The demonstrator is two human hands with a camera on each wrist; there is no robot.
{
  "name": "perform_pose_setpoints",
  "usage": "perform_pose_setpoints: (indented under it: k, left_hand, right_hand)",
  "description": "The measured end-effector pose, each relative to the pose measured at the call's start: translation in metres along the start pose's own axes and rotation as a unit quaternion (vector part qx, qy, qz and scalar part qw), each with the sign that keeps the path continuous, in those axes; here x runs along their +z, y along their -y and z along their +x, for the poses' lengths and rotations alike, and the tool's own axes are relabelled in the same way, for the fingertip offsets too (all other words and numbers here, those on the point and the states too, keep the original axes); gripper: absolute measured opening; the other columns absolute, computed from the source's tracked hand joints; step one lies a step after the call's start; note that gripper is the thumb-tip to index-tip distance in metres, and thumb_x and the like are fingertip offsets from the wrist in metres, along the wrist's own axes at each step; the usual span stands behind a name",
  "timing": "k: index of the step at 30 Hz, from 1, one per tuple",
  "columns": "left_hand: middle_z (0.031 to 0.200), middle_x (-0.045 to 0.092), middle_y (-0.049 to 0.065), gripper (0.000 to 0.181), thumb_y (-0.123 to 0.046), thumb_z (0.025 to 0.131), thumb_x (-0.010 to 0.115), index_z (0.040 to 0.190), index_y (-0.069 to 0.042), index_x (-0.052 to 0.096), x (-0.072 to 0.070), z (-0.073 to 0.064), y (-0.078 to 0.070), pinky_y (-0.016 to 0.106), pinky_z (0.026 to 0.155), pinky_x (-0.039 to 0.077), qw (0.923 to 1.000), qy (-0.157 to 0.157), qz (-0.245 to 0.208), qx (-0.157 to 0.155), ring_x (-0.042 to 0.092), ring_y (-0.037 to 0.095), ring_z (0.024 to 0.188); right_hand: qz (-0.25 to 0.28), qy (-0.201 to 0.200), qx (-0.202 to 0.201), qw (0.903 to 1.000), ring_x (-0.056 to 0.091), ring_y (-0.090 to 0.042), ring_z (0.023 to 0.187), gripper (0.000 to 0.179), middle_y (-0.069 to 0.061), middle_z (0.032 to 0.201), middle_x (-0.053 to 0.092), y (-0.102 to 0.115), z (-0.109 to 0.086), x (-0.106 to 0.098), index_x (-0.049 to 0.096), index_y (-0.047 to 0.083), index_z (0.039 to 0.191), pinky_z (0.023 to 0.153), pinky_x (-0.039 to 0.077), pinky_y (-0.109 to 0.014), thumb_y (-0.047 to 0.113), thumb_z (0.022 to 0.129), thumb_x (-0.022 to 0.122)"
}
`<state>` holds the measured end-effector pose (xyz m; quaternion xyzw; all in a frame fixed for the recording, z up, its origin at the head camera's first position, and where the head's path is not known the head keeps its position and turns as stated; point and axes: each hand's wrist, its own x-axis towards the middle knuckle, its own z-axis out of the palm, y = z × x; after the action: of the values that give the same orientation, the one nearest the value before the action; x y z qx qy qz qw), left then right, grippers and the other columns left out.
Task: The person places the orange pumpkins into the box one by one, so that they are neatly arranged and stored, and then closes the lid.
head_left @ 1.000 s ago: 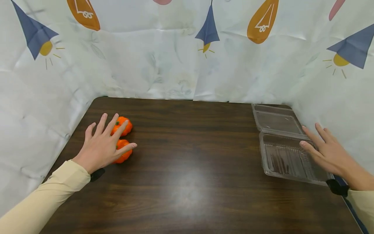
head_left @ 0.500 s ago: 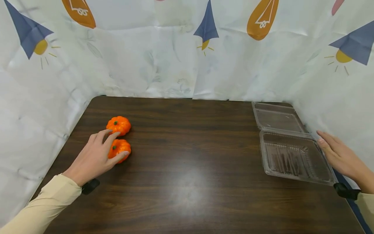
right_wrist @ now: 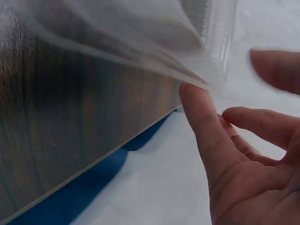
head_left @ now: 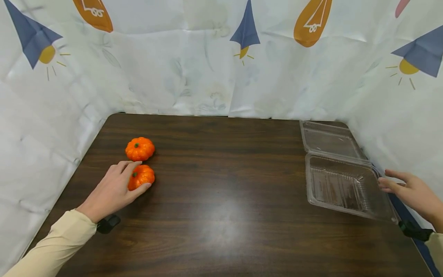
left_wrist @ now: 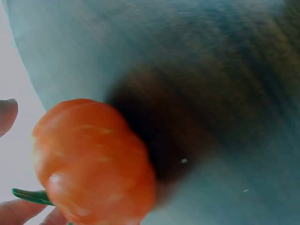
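Observation:
Two small orange pumpkins with green stems sit on the left of the table in the head view. My left hand [head_left: 114,186] reaches over the nearer pumpkin [head_left: 142,175], thumb and fingers spread to either side. In the left wrist view this pumpkin [left_wrist: 93,164] shows a gap to the thumb tip [left_wrist: 7,117], and fingers lie by its stem. The farther pumpkin [head_left: 140,149] lies just beyond. On the right, my right hand [head_left: 413,192] is beside the clear plastic clamshell container [head_left: 332,206]. The right wrist view has one fingertip [right_wrist: 194,91] at the container's edge, thumb apart.
The container's lid [head_left: 330,140] lies folded back toward the far right corner. A dark wooden table [head_left: 221,192] fills the middle. Patterned white cloth [head_left: 155,69] hangs along the back and sides.
My left hand has come down over the nearer pumpkin, its fingers drawing in. My right hand has moved from over the container to its right side. The container has shifted slightly left.

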<state>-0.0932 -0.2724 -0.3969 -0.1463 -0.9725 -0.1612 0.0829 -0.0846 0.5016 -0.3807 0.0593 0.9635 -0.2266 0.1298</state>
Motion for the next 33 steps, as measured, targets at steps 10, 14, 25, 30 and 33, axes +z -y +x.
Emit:
perform_pose_setpoints:
  k: [10, 14, 25, 30, 33]
  left_hand:
    - [0.128, 0.058, 0.03, 0.066, -0.024, 0.082, 0.087, 0.134, 0.003, 0.057, 0.008, -0.002, 0.011, 0.059, 0.087, 0.045, 0.9992, 0.003, -0.036, -0.014, 0.05, 0.05, 0.109]
    - [0.132, 0.056, 0.029, 0.069, -0.028, 0.083, 0.087, 0.137, 0.001, 0.055, 0.009, -0.004, 0.015, 0.06, 0.088, 0.045, 0.9966, 0.013, -0.066, -0.047, 0.048, 0.049, 0.112]
    - [0.134, 0.049, 0.028, 0.073, -0.042, 0.087, 0.083, 0.14, -0.003, 0.052, 0.014, -0.009, 0.021, 0.062, 0.088, 0.048, 0.9877, 0.018, -0.104, -0.115, 0.05, 0.045, 0.115]
    - [0.135, 0.05, 0.028, 0.075, -0.045, 0.086, 0.083, 0.14, -0.003, 0.051, 0.015, -0.008, 0.023, 0.063, 0.09, 0.046, 0.9856, 0.016, -0.115, -0.123, 0.049, 0.045, 0.118]
    - [0.135, 0.051, 0.028, 0.077, -0.046, 0.085, 0.084, 0.14, -0.003, 0.051, 0.017, -0.008, 0.025, 0.062, 0.091, 0.045, 0.9846, 0.013, -0.122, -0.124, 0.049, 0.044, 0.119]
  right_hand:
    - [0.122, -0.022, 0.007, 0.9922, 0.068, 0.008, 0.091, 0.068, 0.023, 0.1, 0.072, -0.025, -0.003, 0.014, 0.029, -0.022, 0.151, 0.086, 0.06, -0.027, 0.028, 0.11, 0.05]
    - [0.191, -0.029, -0.002, 0.9811, 0.062, 0.017, 0.087, 0.069, 0.044, 0.1, 0.055, -0.03, -0.002, 0.021, 0.029, -0.023, 0.151, 0.071, 0.058, -0.014, 0.026, 0.109, 0.055]
    - [0.326, -0.029, -0.016, 0.9448, 0.067, 0.008, 0.088, 0.029, 0.038, 0.108, 0.063, -0.032, -0.004, 0.032, 0.061, 0.041, 0.125, 0.07, 0.057, -0.016, 0.019, 0.106, 0.059]
    - [0.424, -0.02, -0.036, 0.9048, 0.07, 0.001, 0.088, 0.031, 0.029, 0.11, 0.07, -0.025, -0.005, 0.036, 0.068, 0.038, 0.12, 0.07, 0.058, -0.018, 0.012, 0.104, 0.061]
    - [0.461, -0.014, -0.046, 0.8862, 0.071, -0.002, 0.088, 0.033, 0.023, 0.11, 0.072, -0.02, -0.005, 0.039, 0.071, 0.035, 0.119, 0.07, 0.059, -0.02, 0.008, 0.104, 0.06]
